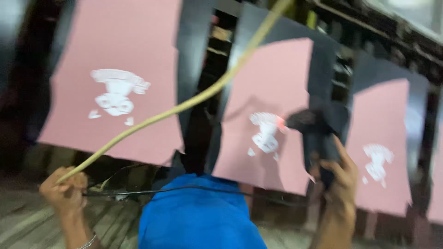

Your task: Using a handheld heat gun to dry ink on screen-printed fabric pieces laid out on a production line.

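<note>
Black heat gun (318,138) aimed at a pink sheet, yellowish cord held off to the side.

Right hand (339,177) wrapped tight round the gun's grip at 4 o'clock, long axis upright, nozzle pointing toward 9 o'clock at the white print on the middle pink sheet (270,110). Left hand (64,189) at 8 o'clock fisted on the yellowish cord (194,99), running up toward 1 o'clock. Blue cloth (198,212) at 6 o'clock, thin black cable (161,190) across it.

Motion blur softens the whole view. The white prints (118,96) on the pink sheets (115,78) are too smeared to make out. The dark tool (318,133) in the right hand (341,173) is a blurred shape. The yellowish cord (203,94) runs off the top edge.
</note>
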